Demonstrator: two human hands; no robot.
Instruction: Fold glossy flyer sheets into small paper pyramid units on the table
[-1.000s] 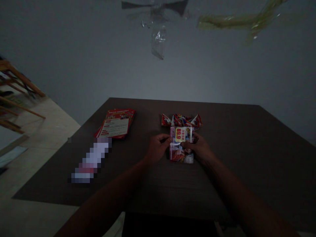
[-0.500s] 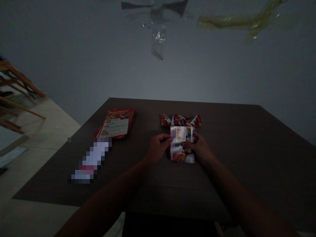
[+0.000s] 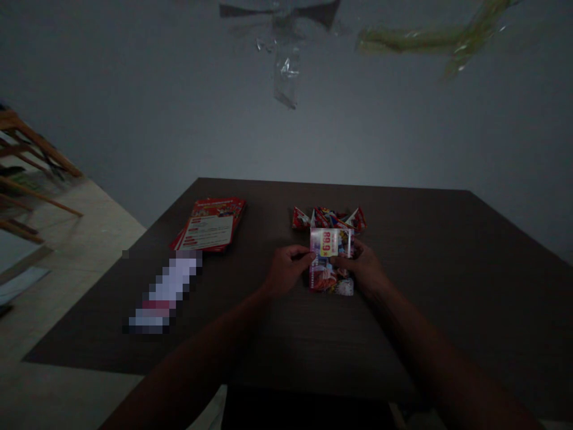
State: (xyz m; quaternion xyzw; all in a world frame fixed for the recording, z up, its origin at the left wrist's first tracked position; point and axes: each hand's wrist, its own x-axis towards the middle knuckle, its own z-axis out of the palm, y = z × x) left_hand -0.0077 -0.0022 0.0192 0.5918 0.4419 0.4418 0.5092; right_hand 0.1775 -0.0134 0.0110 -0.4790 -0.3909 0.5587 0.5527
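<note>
Dim light leaves the grey wall [image 3: 286, 149] and the dark table [image 3: 430, 269] against it in shadow. High on the wall are stuck a yellowish tape [image 3: 412, 40], bent upward at its right end, and a clear strip [image 3: 286, 74] that catches some shine. Off to the left, past the table's edge, pale floor [image 3: 107, 206] shows, with the wooden legs of some furniture [image 3: 42, 146] standing on it.

Near the middle of the table both hands hold one colourful card [image 3: 331, 279], its long side pointing away from the person. A yellow label [image 3: 329, 243] with a large number printed sideways fills part of its far half. The left hand [image 3: 289, 270] pinches the card's left edge between thumb and finger. The right hand [image 3: 366, 270] grips the right side, thumb lying flat on the face and the other fingers mostly hidden behind. Whether the card rests on the table or is lifted slightly cannot be told.

Just beyond the card sits a row of folded red pieces [image 3: 330, 218] with pale and blue patches; the card's far edge overlaps them in view. Well to the left lies a slightly fanned red stack [image 3: 208, 232], its top sheet bearing a white text panel. Nearer the person, just below the stack, is a pixelated, pale, long shape [image 3: 168, 288].
</note>
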